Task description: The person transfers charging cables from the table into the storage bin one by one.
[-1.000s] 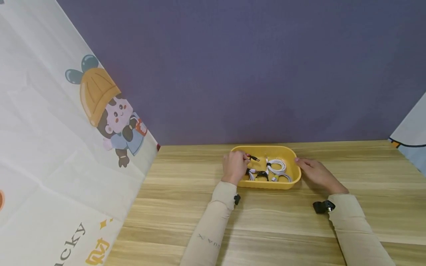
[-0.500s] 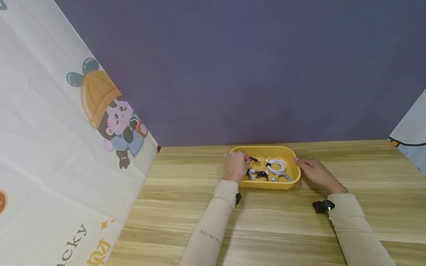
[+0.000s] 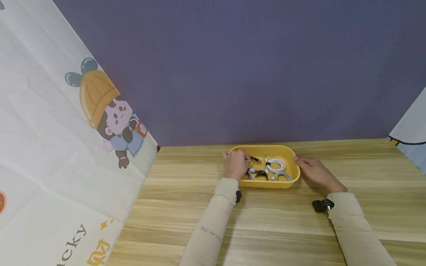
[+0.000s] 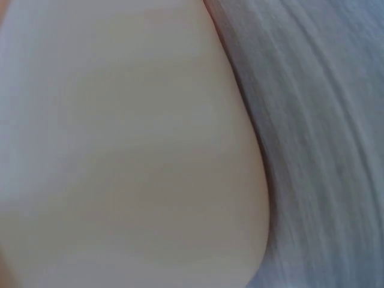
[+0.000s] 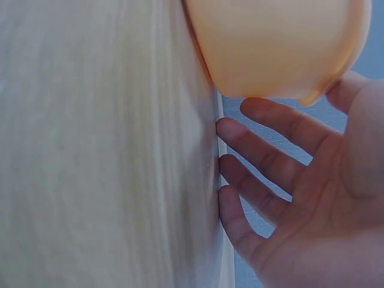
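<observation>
A yellow oblong tray [image 3: 266, 184] stands near the back edge of the wooden table. At its left end my left hand [image 3: 235, 164] holds the rim, thumb inside and fingertips partly hidden. The right hand [image 3: 316, 173] grips the opposite end, its thumb over the rim. In the right wrist view, the right index finger [image 5: 282, 120] touches the outer wall below and the other fingers spread towards the table. Inside lie a white coiled cable [image 3: 283, 165] with a black tie, a smaller coiled cable [image 3: 286, 176], a black cable [image 3: 262, 175] and a black plug [image 3: 256, 159] beside the left thumb.
A dark blue-grey panel [image 3: 239, 74] rises right behind the wooden table [image 3: 273, 221]. White cloth [image 3: 40, 129] with cartoon prints borders the left side. More printed cloth [image 3: 411, 136] hangs at the far right. A black wrist camera [image 3: 323, 205] sits under the right sleeve.
The left hand has shifted very slightly at the tray's left end. The tray, the cables and the right hand look nearly the same.
</observation>
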### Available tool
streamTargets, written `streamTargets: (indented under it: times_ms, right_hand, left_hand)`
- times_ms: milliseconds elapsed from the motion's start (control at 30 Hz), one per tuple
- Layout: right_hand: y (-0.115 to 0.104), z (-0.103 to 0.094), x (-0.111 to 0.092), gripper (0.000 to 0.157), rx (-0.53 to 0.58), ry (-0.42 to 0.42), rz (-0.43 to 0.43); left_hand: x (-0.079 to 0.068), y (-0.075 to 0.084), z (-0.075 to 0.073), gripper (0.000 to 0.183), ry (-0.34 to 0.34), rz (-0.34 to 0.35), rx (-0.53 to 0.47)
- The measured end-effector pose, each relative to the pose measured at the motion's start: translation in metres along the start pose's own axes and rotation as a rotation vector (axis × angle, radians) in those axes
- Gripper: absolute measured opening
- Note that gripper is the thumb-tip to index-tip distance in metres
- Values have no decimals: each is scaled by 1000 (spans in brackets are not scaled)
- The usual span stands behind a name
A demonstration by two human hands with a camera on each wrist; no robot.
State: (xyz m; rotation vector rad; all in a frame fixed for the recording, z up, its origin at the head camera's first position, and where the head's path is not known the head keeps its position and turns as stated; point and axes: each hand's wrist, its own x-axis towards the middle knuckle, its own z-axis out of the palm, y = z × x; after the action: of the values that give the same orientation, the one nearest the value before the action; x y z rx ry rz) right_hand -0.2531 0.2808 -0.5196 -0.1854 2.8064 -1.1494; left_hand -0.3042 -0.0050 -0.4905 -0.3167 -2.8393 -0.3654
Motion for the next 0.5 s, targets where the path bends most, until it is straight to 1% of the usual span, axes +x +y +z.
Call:
streamTargets:
  times_ms: [100,200,500]
  right_hand:
    - [0,-1,0,74,-13,12,-19]
    - [0,-2,0,74,-14,8,-22]
    - [0,-1,0,76,-15,8,-13]
  left_hand:
    - [0,0,0,11,-18,-4,-28]
    - [1,1,0,11,-36,-9,-32]
    - [4,4,2,15,-82,-36,43]
